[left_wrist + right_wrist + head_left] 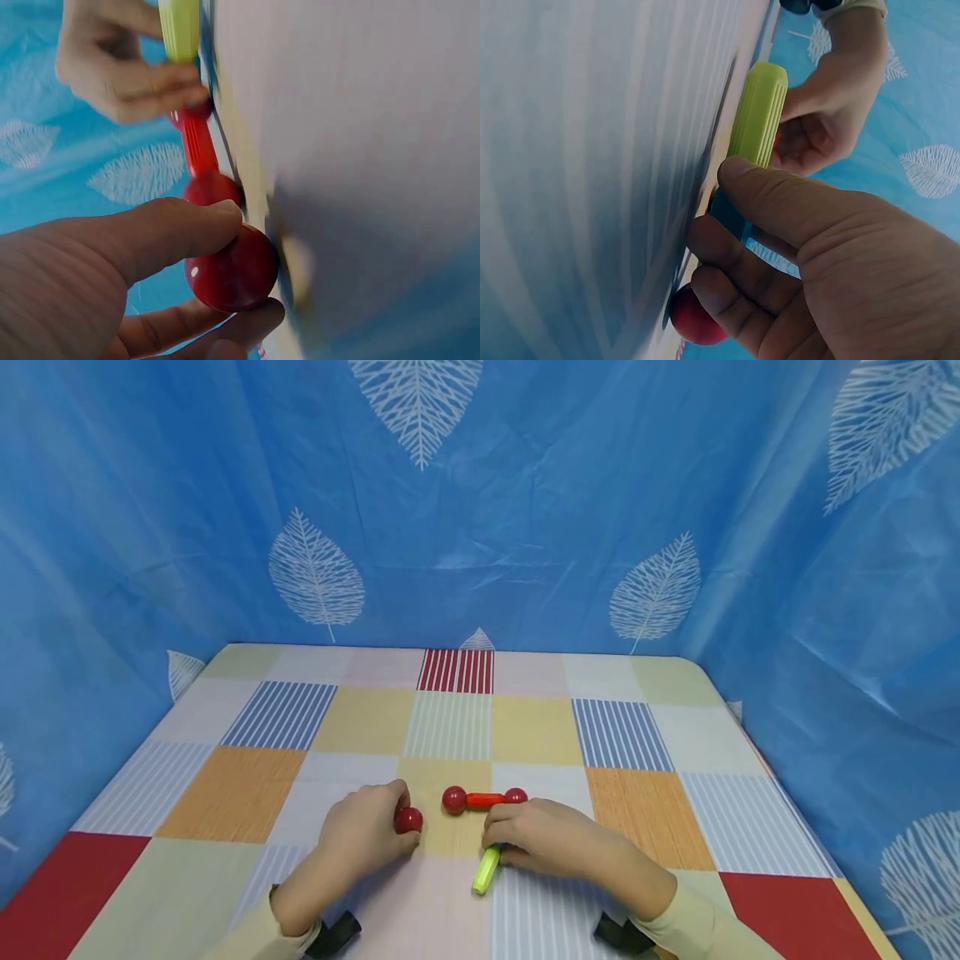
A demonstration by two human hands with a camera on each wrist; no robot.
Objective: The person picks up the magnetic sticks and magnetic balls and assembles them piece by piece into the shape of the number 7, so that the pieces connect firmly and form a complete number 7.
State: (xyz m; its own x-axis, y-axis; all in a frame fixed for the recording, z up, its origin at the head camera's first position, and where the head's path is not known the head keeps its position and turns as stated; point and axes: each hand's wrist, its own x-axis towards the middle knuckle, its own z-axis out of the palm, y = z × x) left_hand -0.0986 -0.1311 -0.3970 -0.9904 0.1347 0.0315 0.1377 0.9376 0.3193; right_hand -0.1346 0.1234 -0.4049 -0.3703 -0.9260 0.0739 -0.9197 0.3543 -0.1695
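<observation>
My left hand (363,828) pinches a shiny red ball (234,271) between thumb and fingers, low over the tablecloth. Just right of it lies a red ribbed rod (484,801) with a red ball (453,799) at its left end and another red ball (516,795) at its right. Close in front of that right ball, my right hand (555,839) grips a yellow-green ribbed stick (759,112). A blue piece (730,215) shows below the stick, between thumb and fingers, partly covered by them.
The table wears a patchwork-patterned cloth (442,724). Blue curtains (480,527) with white leaf prints surround its back and sides. Dark wrist straps (333,935) show at the sleeve ends.
</observation>
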